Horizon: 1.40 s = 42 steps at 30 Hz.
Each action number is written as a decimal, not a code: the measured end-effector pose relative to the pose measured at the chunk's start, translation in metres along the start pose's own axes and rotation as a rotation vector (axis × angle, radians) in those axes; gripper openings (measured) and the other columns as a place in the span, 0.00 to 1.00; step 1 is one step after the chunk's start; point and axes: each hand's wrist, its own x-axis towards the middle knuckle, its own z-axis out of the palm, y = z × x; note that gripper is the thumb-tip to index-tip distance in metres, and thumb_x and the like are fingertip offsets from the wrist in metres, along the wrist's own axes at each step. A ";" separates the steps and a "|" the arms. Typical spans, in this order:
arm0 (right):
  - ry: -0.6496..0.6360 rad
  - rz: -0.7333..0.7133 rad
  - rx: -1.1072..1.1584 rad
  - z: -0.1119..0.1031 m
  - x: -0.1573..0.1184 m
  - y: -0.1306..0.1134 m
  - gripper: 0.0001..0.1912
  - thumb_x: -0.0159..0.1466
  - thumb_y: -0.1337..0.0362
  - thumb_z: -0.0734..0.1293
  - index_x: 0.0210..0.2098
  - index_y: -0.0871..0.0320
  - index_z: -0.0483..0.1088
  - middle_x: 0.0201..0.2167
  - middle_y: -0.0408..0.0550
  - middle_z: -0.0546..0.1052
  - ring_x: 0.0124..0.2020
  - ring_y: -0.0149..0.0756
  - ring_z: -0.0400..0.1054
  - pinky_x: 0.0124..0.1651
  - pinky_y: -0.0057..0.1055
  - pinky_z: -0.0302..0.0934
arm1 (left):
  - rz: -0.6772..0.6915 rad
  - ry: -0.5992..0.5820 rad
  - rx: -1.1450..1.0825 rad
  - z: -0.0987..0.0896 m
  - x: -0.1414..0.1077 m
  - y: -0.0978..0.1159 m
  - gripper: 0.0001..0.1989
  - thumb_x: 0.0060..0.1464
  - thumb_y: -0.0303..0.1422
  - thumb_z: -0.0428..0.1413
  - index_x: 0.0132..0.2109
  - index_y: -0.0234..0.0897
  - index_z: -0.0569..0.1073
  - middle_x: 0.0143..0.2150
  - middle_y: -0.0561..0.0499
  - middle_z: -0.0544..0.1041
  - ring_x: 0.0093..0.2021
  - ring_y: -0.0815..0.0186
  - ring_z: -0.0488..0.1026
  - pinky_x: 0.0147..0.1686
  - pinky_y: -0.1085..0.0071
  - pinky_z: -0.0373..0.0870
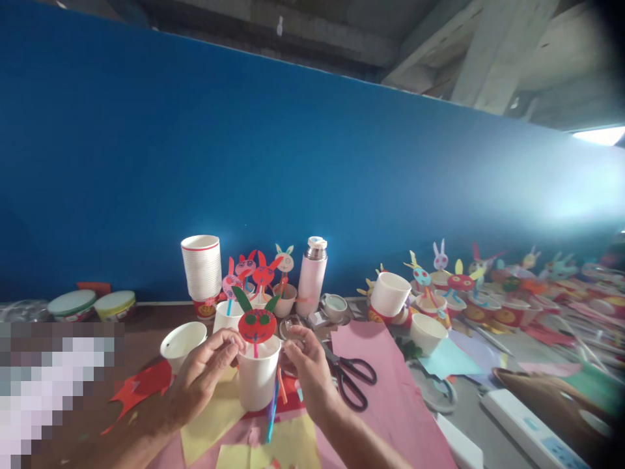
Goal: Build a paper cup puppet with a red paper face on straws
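A white paper cup point(258, 384) stands upright between my two hands, and a red paper rabbit face point(257, 327) with green ears and eyes rises from it on a pink straw. My left hand point(209, 365) is at the cup's left rim, thumb and fingers pinched together near the face's edge; what is between them is too small to make out. On the right side of the cup, my right hand point(307, 365) has its fingers curled near the rim, and whether they hold anything is hidden. Blue and orange straws point(273, 407) lie beside the cup's base.
Black scissors point(352, 381) lie on pink paper point(390, 404). Behind stand stacked cups point(202, 267), a pink flask point(312, 277) and several rabbit-face cups. An open cup point(183, 345) and red paper point(144, 387) are at left; a power strip point(532, 430) is at right.
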 end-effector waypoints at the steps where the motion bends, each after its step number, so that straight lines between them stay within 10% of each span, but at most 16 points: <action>1: 0.007 -0.011 -0.014 -0.001 0.001 0.000 0.20 0.48 0.56 0.70 0.35 0.58 0.62 0.17 0.36 0.68 0.18 0.29 0.65 0.25 0.27 0.61 | 0.005 0.010 0.010 0.000 0.000 0.000 0.13 0.52 0.43 0.48 0.29 0.39 0.69 0.29 0.52 0.71 0.29 0.66 0.66 0.31 0.74 0.65; 18: -0.058 -0.294 -0.366 -0.002 -0.007 0.005 0.12 0.60 0.63 0.61 0.43 0.56 0.59 0.28 0.40 0.67 0.27 0.29 0.66 0.31 0.27 0.61 | -0.048 -0.158 0.024 -0.002 0.001 -0.001 0.15 0.55 0.44 0.43 0.33 0.38 0.67 0.27 0.54 0.66 0.27 0.68 0.60 0.28 0.74 0.60; 36: -0.101 -0.189 -0.198 -0.003 -0.003 0.005 0.15 0.57 0.62 0.64 0.41 0.58 0.57 0.22 0.38 0.68 0.25 0.28 0.64 0.24 0.22 0.54 | -0.128 -0.241 -0.096 -0.009 0.005 0.003 0.11 0.55 0.39 0.48 0.33 0.39 0.71 0.29 0.53 0.70 0.30 0.66 0.63 0.32 0.75 0.60; 42: -0.021 -0.086 -0.164 -0.005 0.000 0.004 0.18 0.55 0.58 0.66 0.41 0.57 0.57 0.20 0.38 0.70 0.21 0.28 0.66 0.23 0.22 0.57 | -0.091 -0.076 -0.172 0.001 0.006 -0.005 0.10 0.51 0.41 0.52 0.31 0.39 0.71 0.32 0.54 0.69 0.30 0.67 0.65 0.32 0.77 0.62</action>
